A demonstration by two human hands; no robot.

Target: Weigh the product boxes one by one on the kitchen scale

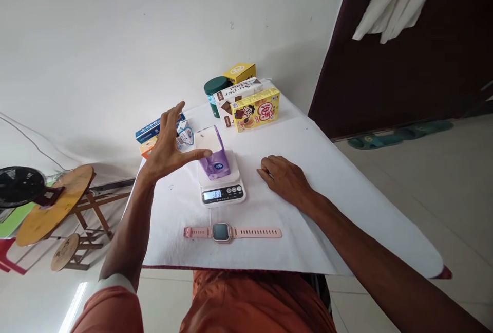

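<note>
A purple and white pack (214, 153) lies on a small white kitchen scale (222, 188) whose display reads 363. My left hand (169, 143) hovers open just left of the pack, fingers spread, thumb tip close to its side but holding nothing. My right hand (285, 176) rests on the white tabletop (331, 179) to the right of the scale, fingers loosely curled and flat on the cloth. A pink smartwatch (227, 232) lies stretched out flat in front of the scale, near the table's front edge.
At the table's back stand a yellow snack box (256, 110), a white and brown box (238, 91), a small yellow box (240, 72) and a green-lidded jar (214, 91). Small blue and orange boxes (154, 132) lie back left. Round wooden stools (57, 204) stand on the left.
</note>
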